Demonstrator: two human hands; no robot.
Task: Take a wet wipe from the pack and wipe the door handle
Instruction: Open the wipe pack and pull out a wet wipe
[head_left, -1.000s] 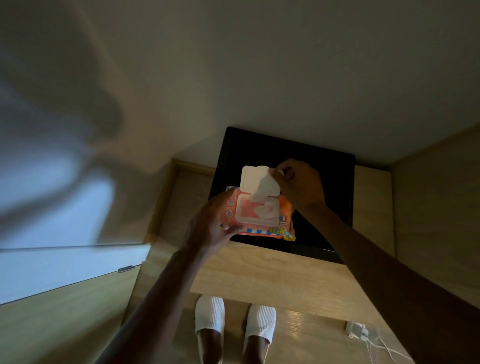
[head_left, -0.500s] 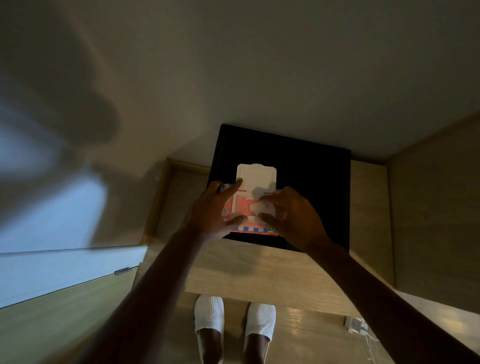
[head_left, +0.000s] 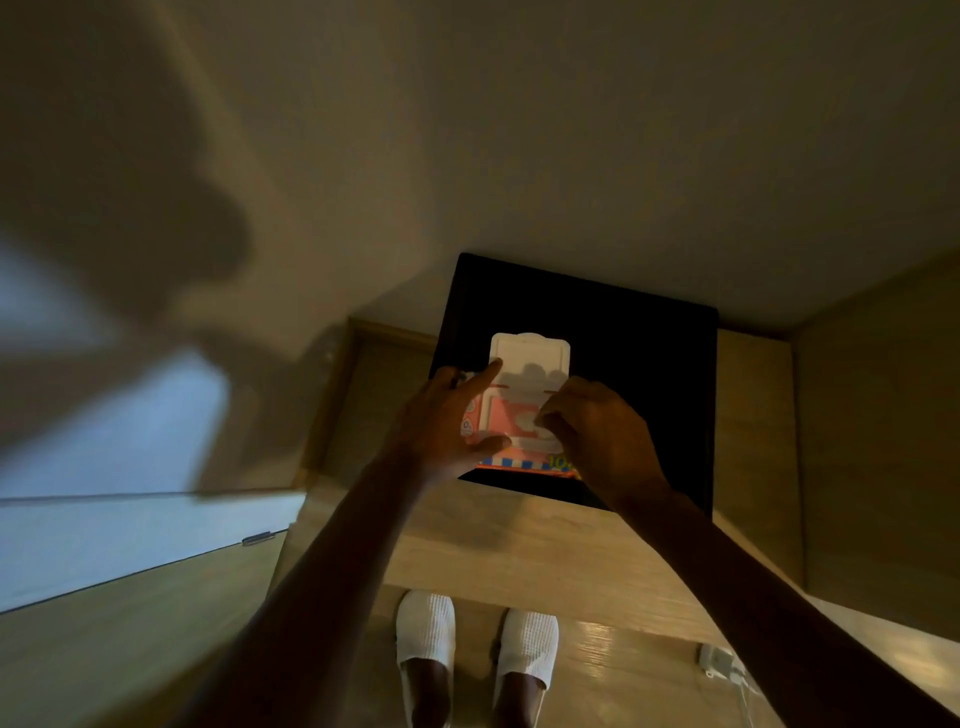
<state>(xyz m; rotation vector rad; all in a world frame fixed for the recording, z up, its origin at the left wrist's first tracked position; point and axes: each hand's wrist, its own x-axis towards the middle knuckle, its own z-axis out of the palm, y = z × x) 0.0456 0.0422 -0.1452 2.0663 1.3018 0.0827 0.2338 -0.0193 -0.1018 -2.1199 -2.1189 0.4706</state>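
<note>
Wet wipe pack (head_left: 511, 421) lies lid-open between left hand (head_left: 441, 426) and right hand (head_left: 597, 436).

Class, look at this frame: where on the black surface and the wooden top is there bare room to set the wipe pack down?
Free: the black surface right of the wipe pack, and the wooden top between the forearms. Crowded: around the pack, where the left hand and right hand meet.

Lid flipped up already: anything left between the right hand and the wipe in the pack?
Nothing visible. The lid stands open, and the right hand has fingertips at the wipe in the opening; the left hand steadies the pack.
</note>
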